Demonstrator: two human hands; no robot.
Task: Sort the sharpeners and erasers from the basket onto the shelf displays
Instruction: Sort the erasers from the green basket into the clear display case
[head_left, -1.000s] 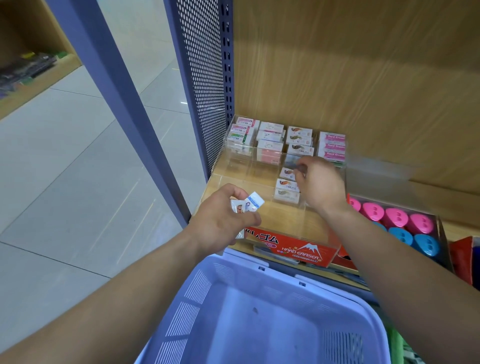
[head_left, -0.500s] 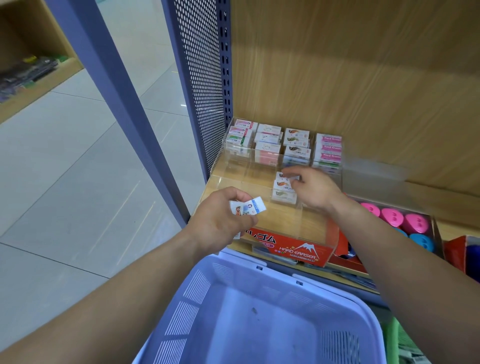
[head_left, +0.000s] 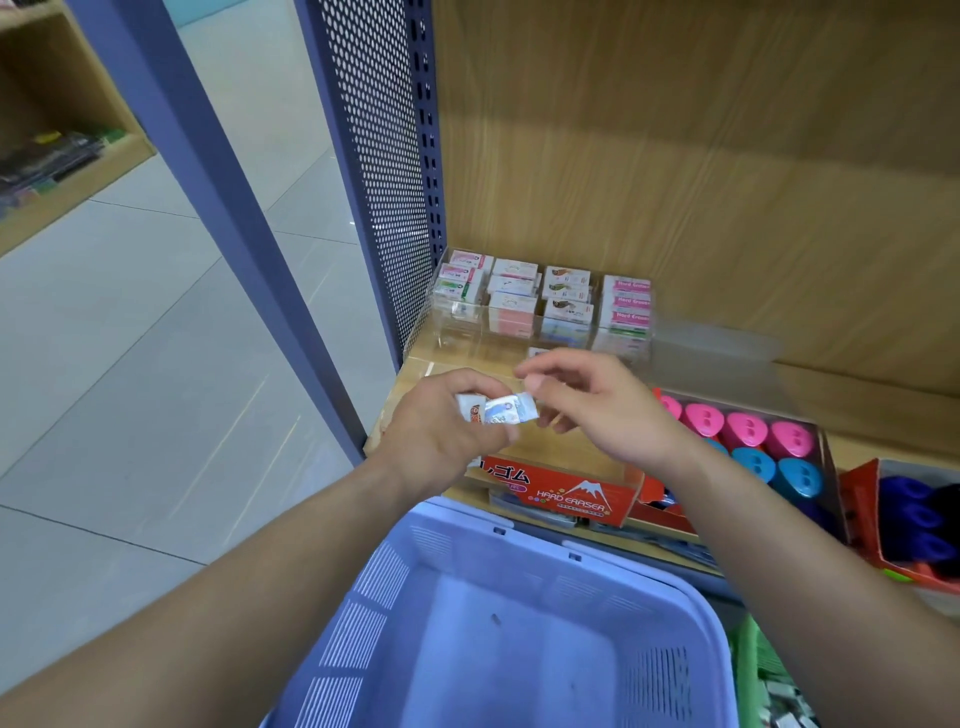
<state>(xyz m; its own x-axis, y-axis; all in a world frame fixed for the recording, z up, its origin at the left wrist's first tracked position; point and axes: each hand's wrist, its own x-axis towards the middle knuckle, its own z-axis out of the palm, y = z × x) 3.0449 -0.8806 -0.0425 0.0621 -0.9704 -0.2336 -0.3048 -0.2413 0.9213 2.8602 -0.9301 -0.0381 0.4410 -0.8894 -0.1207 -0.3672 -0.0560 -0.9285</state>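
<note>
1. The left hand (head_left: 441, 436) is hovering just above the left end of the red eraser box (head_left: 569, 493). Its grip is pinching a small bunch of wrapped erasers (head_left: 496, 410) between thumb and fingers.
2. Those erasers are sitting over the left half of the red eraser box, with one pale end poking out to the right. For a clean handover, the left grip should be loosening only on the piece being drawn out, so the others are not slipping.
3. The basket (head_left: 374, 613) is lying just in front of the red eraser box, under both forearms, so a dropped piece would likely be landing there.
4. The clear display (head_left: 467, 340) is standing just behind the red eraser box, with rows of boxed erasers. It is worth matching the label to a row before reaching.
5. The right hand (head_left: 608, 410) is hanging over the right half of the red eraser box. Its grip is narrow, with thumb and forefinger just beside the protruding end. Whether they are already touching it I cannot tell.
6. Pink and blue sharpeners (head_left: 748, 431) are lying right of the red eraser box, and the right wrist should be staying clear of them.
</note>
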